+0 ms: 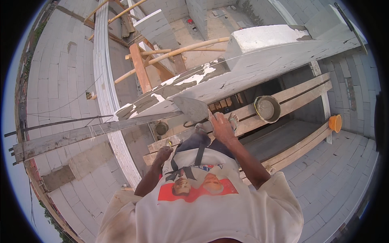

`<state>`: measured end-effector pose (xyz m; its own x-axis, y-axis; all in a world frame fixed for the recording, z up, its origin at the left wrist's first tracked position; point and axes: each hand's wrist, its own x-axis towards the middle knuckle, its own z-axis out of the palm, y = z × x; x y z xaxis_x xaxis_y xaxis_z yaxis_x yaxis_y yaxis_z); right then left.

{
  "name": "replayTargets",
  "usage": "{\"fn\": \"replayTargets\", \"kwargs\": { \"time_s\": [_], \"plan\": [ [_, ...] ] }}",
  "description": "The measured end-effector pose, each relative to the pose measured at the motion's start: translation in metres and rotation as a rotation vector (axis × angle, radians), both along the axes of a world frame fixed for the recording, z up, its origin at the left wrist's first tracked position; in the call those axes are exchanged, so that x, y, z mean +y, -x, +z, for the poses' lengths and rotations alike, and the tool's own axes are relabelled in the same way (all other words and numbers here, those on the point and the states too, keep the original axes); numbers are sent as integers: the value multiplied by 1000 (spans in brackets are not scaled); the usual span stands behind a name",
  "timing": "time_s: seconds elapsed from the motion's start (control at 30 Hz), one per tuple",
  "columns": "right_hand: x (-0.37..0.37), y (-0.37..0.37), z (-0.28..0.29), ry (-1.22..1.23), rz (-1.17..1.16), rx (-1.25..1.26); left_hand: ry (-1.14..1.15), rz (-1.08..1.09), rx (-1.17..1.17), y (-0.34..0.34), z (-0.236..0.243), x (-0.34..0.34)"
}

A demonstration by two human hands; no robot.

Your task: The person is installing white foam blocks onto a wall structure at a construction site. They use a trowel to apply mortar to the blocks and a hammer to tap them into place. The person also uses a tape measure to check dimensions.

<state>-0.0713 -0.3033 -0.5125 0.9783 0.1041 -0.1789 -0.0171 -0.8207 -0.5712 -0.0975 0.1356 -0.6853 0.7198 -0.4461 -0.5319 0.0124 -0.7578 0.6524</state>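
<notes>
My right hand [223, 126] is closed round the handle end of a trowel [191, 108], which is held in front of my body. The trowel's flat grey blade points left, close to the near edge of a block wall [245, 71]. Patchy grey mortar [190, 83] with white bits covers the lower part of the wall's top. A white block [267, 39] stands higher on the same wall, to the right. Lower and to the left, my left hand [163, 154] is curled beside a small yellow item, whose kind I cannot make out.
I stand on wooden planks [291, 103]. A mortar bucket [267, 109] rests on them to my right. An orange container [335, 123] sits at the far plank end. A long wooden beam [60, 141] juts left. Bamboo poles [174, 54] cross beyond the wall.
</notes>
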Motion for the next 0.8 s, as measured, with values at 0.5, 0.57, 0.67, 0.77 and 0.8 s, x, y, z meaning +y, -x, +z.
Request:
{"fn": "replayTargets", "kwargs": {
  "time_s": [0.5, 0.57, 0.67, 0.77, 0.8],
  "plan": [
    [-257, 164, -224, -187, -1294, 645, -849, -440, 558, -40, 31, -260],
    [-302, 174, -280, -110, -1313, 699, -997, -517, 474, -26, 0, -264],
    [-369, 178, -362, -35, -1294, 845, -1057, -537, 416, -19, -43, -271],
    [-418, 175, -434, 91, -1312, 847, -1163, -404, 435, -25, -33, -323],
    [-432, 169, -451, 121, -1319, 848, -1188, -405, 443, -24, -38, -323]
  ]
}}
